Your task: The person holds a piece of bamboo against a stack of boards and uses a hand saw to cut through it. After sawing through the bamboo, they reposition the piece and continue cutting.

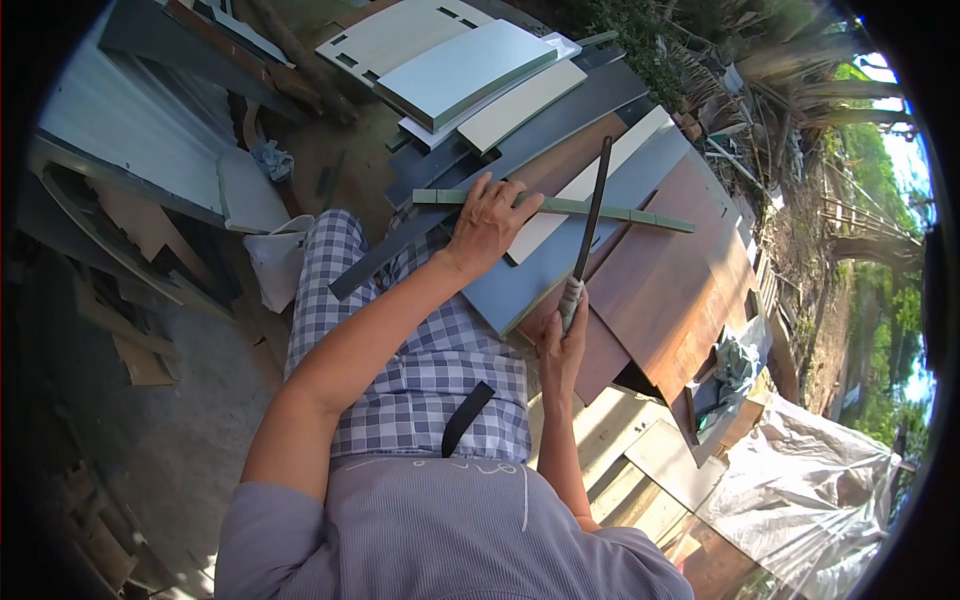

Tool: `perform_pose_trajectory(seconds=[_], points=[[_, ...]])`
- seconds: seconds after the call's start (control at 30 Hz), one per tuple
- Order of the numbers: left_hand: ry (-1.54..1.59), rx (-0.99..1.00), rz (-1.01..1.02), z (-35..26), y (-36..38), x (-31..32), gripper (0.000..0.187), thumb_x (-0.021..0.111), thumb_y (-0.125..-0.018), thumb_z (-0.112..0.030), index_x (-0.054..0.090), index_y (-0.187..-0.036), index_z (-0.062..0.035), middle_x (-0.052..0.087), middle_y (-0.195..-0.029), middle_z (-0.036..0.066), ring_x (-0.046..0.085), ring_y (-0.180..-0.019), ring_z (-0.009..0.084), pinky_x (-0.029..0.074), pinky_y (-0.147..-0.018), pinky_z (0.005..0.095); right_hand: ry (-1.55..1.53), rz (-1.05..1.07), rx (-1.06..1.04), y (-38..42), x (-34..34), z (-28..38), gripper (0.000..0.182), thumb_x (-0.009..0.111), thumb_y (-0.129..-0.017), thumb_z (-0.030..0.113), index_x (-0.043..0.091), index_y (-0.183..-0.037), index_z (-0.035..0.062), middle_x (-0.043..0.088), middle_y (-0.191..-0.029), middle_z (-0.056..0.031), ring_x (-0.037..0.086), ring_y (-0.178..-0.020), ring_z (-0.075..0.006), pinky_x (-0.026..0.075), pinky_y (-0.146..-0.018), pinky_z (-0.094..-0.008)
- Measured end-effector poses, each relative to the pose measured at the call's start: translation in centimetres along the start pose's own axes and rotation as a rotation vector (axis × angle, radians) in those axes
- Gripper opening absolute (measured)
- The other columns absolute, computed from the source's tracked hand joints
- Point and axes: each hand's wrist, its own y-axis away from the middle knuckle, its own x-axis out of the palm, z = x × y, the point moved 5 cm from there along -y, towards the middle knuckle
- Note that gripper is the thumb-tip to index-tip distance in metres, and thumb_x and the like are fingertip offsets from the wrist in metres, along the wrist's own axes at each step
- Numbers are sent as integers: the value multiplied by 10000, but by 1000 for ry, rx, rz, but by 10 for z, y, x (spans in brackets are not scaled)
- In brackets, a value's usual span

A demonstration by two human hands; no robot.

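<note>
My left hand [487, 222] presses down on a long, narrow green strip [650, 217], its fingers curled over the strip near the left end. Thin lines cross the strip at intervals. My right hand [563, 345] is closed round the grey wrapped handle of a narrow, dark saw [594, 215], seen edge-on from above. Its long blade points away from me and crosses over the strip, right of my left hand. Beneath them lie a blue-grey board [545, 275] and a cream board [590, 180].
White panels [465, 70] are stacked at the back. Brown boards [660, 290] lie to the right, near a crumpled cloth [737, 365] and a plastic sheet [810, 465]. A dark strip [385, 262] rests across my lap. At left are a white bag [277, 262] and a large pale panel [140, 120].
</note>
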Motion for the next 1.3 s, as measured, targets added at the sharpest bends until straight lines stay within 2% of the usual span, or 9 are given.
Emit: perform_pose_trajectory(seconds=[0.13,0.33,0.67,0.8,0.87,1.03,1.13,1.2,1.3], points=[[48,-54,-10,2,-3,-3,405,704,-786,-92,559,-1164,-83,586,-1032,70,599,-985,242,402,-960,402,-33,18,65,2,4,0,529,470,-963,169,314,-1465,110,604,-931,-122,579,-724,-173,479,-693,-303],[45,-102,49,3,-9,-7,317,696,-792,-87,582,-1088,-74,592,-988,58,589,-967,239,404,-879,386,-28,19,63,2,0,3,533,474,-959,173,317,-1465,121,604,-929,-121,582,-727,-178,479,-694,-307],[-55,-120,76,46,-17,-43,296,701,-790,-94,610,-1072,-110,589,-979,43,569,-973,232,403,-885,397,-13,27,-9,-5,8,8,552,478,-975,228,282,-1482,135,626,-935,-120,608,-766,-188,485,-732,-301],[-90,-142,37,38,-23,-49,333,708,-789,-106,604,-1105,-104,585,-998,43,564,-985,231,399,-903,402,-33,77,82,-4,7,5,573,471,-979,212,245,-1501,148,627,-894,-107,604,-754,-179,487,-732,-297],[5,-117,5,21,-31,-45,393,715,-786,-124,579,-1152,-80,574,-1035,62,554,-1007,248,391,-925,411,-30,68,-12,-6,4,3,584,461,-998,155,213,-1523,220,505,-760,-6,452,-562,-69,393,-469,-236],[65,-121,81,-6,-47,-4,434,721,-778,-126,547,-1165,-38,557,-1073,106,518,-1067,283,380,-942,421,82,93,6,-3,-10,13,566,454,-999,151,244,-1514,259,528,-727,-11,458,-525,-68,393,-446,-244],[-9,-177,30,-2,-44,23,335,667,-801,-104,557,-1109,-32,555,-1035,109,516,-1046,282,383,-925,421,157,120,-2,2,-10,20,555,452,-993,149,272,-1506,259,535,-713,-19,463,-513,-69,396,-447,-248],[-91,-148,24,3,-40,28,199,513,-843,-100,549,-1024,-24,524,-996,119,499,-1010,268,367,-924,403,166,156,8,7,-6,27,553,455,-981,149,292,-1500,247,539,-719,-31,468,-526,-80,402,-465,-260],[-141,-125,21,5,-38,31,212,500,-832,-92,552,-1026,-22,515,-995,115,488,-1002,259,364,-923,396,194,171,-11,9,0,28,554,456,-980,152,290,-1500,241,544,-731,-40,470,-550,-94,410,-492,-269]])
